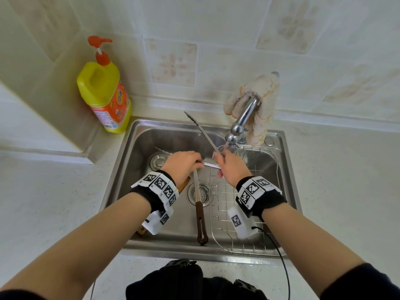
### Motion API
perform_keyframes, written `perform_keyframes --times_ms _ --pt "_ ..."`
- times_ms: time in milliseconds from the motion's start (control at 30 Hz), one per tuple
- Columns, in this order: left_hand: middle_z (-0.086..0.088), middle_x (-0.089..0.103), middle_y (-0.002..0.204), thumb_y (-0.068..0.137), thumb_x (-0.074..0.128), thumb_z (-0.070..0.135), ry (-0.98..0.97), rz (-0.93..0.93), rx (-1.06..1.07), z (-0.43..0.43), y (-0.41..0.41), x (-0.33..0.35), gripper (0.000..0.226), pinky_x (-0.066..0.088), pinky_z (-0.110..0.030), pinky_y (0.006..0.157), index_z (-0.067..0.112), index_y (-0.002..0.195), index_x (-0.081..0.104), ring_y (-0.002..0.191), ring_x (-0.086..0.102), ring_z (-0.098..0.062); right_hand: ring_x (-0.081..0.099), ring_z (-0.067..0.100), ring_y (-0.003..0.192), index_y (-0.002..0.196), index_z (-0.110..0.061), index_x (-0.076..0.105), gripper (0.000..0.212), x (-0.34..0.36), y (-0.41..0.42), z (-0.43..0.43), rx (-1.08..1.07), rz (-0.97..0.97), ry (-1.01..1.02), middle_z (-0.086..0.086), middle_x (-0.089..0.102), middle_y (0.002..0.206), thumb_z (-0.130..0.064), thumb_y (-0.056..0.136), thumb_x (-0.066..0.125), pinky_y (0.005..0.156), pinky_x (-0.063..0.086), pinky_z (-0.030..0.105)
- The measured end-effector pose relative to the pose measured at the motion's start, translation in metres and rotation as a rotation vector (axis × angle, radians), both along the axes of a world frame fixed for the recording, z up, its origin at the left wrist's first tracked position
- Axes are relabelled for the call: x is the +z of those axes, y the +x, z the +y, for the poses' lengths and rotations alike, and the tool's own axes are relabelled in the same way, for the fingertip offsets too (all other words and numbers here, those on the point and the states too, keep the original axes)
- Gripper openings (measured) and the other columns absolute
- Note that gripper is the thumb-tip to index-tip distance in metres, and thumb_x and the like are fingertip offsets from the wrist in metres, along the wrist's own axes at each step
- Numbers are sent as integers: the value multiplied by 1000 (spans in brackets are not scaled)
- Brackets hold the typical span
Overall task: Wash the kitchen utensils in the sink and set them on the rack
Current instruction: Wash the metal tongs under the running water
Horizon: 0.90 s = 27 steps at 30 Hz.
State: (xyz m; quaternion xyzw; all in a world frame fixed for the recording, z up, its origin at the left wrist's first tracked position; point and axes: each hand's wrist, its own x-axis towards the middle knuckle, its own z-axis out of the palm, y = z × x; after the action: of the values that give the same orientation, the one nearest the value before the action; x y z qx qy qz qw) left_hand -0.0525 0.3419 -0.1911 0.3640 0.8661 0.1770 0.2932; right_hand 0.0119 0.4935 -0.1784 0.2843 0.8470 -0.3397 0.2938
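Long steel tongs slant over the stainless steel sink, tips toward its far edge, the right hand gripping their lower end. The left hand curls its fingers around the shaft of a brown-handled metal utensil that reaches the sink's near edge. A wire rack fills the sink's right side. A yellow detergent bottle stands by its far left corner.

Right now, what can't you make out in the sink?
Head view:
Brown-handled utensil: working end hidden by left hand.
Wooden handle: mostly under left wristband.
Tongs: lower end hidden by right hand.
Bottle label: too small to read.
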Motion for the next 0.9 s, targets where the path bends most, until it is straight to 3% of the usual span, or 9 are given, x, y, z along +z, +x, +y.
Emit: perform_keyframes --times_ms 100,200,333,433,567,700,800,900 --pt "-2 59 118 97 44 31 -107 29 -47 -1 -2 -15 28 42 -31 99 17 116 58 114 54 -20 65 19 69 108 -10 53 39 -9 10 9 7 -77 55 3 65 68 -40 100 29 80 50 38" --pt "-5 38 145 94 49 17 -158 104 -75 -7 6 -27 42 22 -33 115 14 136 42 139 28 -22 63 22 74 110 -9 51 36 -8 15 17 -15 -93 112 5 65 74 -36 101 29 75 49 34" --pt "-3 54 111 91 52 19 -88 40 142 -10 7 -24 21 45 -29 90 15 111 51 99 52 -17 58 15 68 112 -10 50 37 -2 12 19 -62 -37 96 2 64 76 -40 100 31 62 39 26" --pt "-7 63 104 98 39 28 -144 -258 322 -7 8 -18 27 48 -32 86 10 111 54 94 59 -20 54 9 62 111 -12 50 34 0 12 8 -31 5 59 1 64 76 -40 99 33 52 34 22" --pt "-4 57 92 98 41 27 -39 -459 615 -5 10 -3 29 41 -19 63 5 115 51 74 52 -12 52 7 56 111 -9 48 34 5 7 -5 -65 29 -55 2 62 74 -38 100 32 49 34 20" --pt "-5 55 97 94 50 21 48 -372 782 -17 11 12 21 41 -22 67 5 108 49 84 52 -16 59 16 72 118 -4 46 49 14 5 -13 -22 8 -135 7 61 86 -47 97 36 66 44 26" --pt "-4 54 95 92 53 16 108 -298 844 -33 15 25 10 36 -15 62 9 96 48 82 50 -15 62 17 80 124 -5 42 65 23 5 -21 128 2 -161 7 62 98 -59 87 48 68 49 26" --pt "-5 53 92 90 56 15 130 -197 910 -55 22 37 10 32 -12 58 11 92 47 79 49 -15 56 13 69 99 -9 48 46 34 4 -34 381 -19 -127 5 59 89 -54 87 53 62 47 21"
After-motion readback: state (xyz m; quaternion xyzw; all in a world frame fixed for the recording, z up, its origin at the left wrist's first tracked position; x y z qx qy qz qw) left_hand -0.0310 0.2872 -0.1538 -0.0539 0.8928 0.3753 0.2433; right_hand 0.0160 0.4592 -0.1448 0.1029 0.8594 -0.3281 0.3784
